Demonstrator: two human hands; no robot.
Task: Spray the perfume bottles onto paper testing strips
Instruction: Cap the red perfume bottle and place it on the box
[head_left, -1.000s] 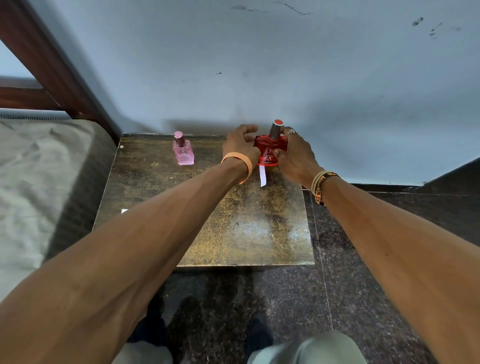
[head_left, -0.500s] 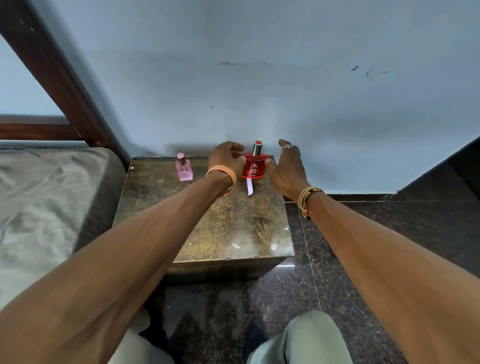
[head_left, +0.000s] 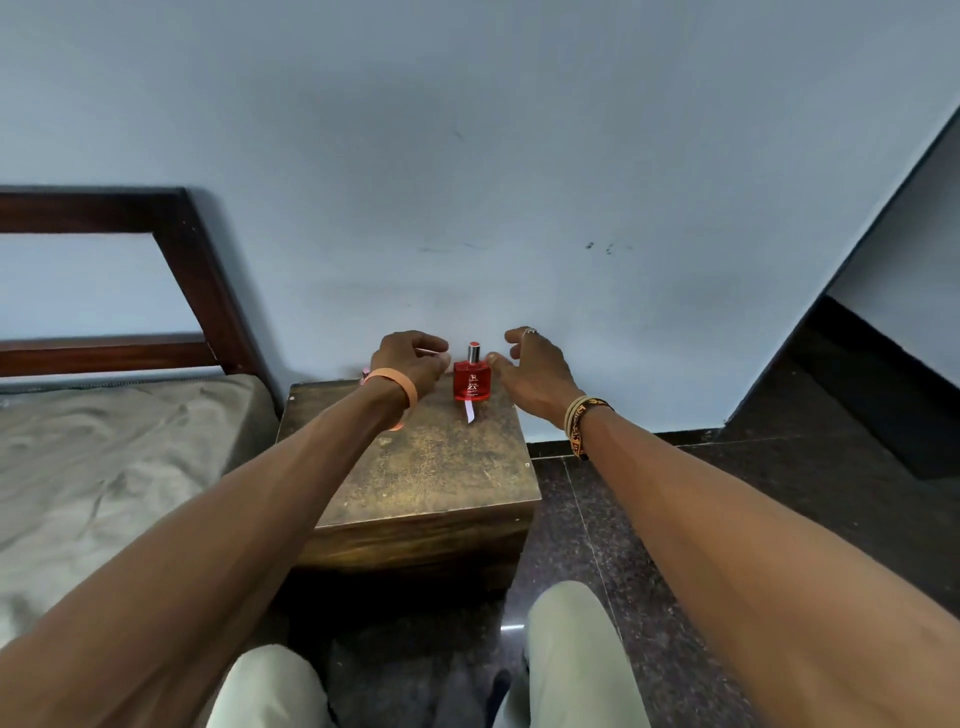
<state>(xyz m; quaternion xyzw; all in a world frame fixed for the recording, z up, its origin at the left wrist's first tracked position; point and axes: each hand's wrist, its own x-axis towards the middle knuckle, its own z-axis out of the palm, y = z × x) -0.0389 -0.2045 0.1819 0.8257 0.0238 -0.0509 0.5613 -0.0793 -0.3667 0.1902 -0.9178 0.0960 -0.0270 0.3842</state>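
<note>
A red perfume bottle (head_left: 471, 382) with a silver sprayer stands upright near the back edge of a worn wooden table (head_left: 431, 467). A white paper strip (head_left: 469, 413) pokes out toward me from under its front. My left hand (head_left: 410, 358) hovers just left of the bottle, fingers loosely curled, a small gap between them and the glass. My right hand (head_left: 535, 371) is spread on the other side, its thumb tip at the bottle's shoulder. Only a pink sliver of the second, pink bottle (head_left: 365, 373) shows behind my left wrist.
The table stands against a pale blue wall. A bed with a grey sheet (head_left: 104, 441) and a dark wooden headboard (head_left: 197, 270) adjoins it on the left. Dark speckled floor tiles (head_left: 675, 493) lie to the right. My knees (head_left: 571, 634) are in front of the table.
Both hands have come off the red bottle and moved slightly apart; it now stands alone on the strip. The view has pulled back, and my left wrist now covers the pink bottle.
</note>
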